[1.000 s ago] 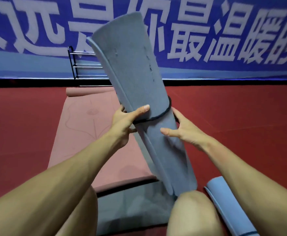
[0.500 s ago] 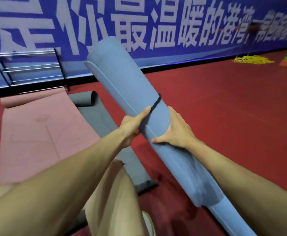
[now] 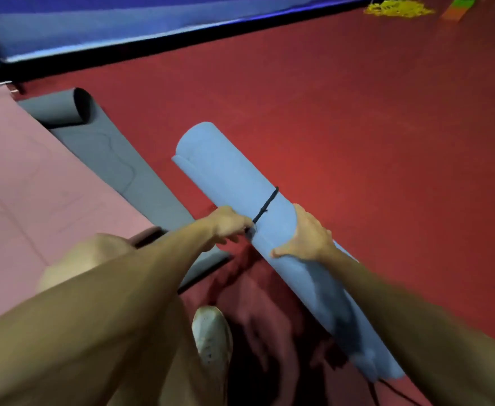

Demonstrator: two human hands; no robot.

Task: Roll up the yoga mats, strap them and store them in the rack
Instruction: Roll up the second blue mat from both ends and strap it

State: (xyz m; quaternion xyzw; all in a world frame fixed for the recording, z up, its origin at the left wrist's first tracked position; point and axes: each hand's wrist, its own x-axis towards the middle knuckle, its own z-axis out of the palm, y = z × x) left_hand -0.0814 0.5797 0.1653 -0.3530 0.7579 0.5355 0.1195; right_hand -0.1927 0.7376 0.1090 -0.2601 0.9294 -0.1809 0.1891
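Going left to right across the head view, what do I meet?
Pink mat, grey mat, left hand, the black strap it pinches, right hand gripping the blue rolled mat, yellow heap far right.

The blue mat (image 3: 231, 183) is rolled into a tight tube and slants above the red floor (image 3: 357, 142), far end up and left. The right hand (image 3: 308, 235) grips it. A thin black strap (image 3: 266, 205) circles its middle, pinched by the left hand (image 3: 225, 224). The grey mat (image 3: 108, 159) lies flat with its far end curled, partly under the flat pink mat (image 3: 29, 186).
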